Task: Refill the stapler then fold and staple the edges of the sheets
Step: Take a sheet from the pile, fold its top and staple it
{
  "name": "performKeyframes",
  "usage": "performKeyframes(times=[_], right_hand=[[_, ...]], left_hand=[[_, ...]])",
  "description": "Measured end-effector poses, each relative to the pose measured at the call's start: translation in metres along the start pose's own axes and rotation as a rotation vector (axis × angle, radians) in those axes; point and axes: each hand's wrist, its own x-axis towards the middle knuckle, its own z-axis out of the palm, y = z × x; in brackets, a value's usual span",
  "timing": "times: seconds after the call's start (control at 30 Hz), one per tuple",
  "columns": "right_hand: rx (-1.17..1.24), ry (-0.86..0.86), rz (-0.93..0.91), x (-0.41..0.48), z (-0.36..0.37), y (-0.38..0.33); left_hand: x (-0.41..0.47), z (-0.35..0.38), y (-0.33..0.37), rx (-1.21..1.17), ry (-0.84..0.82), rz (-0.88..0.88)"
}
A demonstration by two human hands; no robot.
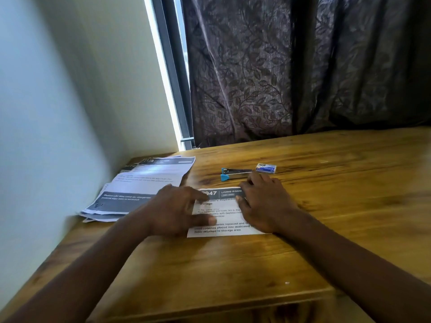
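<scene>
A folded printed sheet (224, 213) lies on the wooden table in front of me. My left hand (179, 210) rests on its left edge with fingers spread flat. On the sheet's right side my right hand (265, 203) presses down with straight fingers. Just beyond the sheet lies a blue and metal stapler (235, 174), and a small white and blue staple box (266, 168) sits to its right. Neither hand touches them.
A loose stack of printed sheets (140, 190) lies at the table's left, against the wall (46, 136). A dark patterned curtain (303, 66) hangs behind the table (338, 206). The table's front edge (210, 306) is close below my arms.
</scene>
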Motion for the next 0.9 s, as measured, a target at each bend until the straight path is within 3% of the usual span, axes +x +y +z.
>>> performKeyframes(times=[0.1, 0.3, 0.43, 0.53, 0.9], right_hand=[[-0.022, -0.003, -0.001, 0.000, -0.002, 0.000], [-0.005, 0.017, 0.005, 0.001, -0.005, 0.006], [-0.053, 0.136, -0.051, 0.004, -0.005, 0.007], [-0.048, 0.188, -0.073, 0.005, -0.002, 0.005], [0.146, 0.165, -0.140, 0.021, 0.005, -0.004]], left_hand=[[0.021, -0.003, 0.003, -0.063, 0.131, 0.001], [0.059, 0.014, -0.012, 0.038, 0.197, 0.065], [0.068, 0.025, -0.031, -0.310, 0.289, 0.138], [0.072, 0.028, -0.037, -0.431, 0.349, 0.183], [0.079, 0.043, -0.019, -0.490, 0.506, 0.279]])
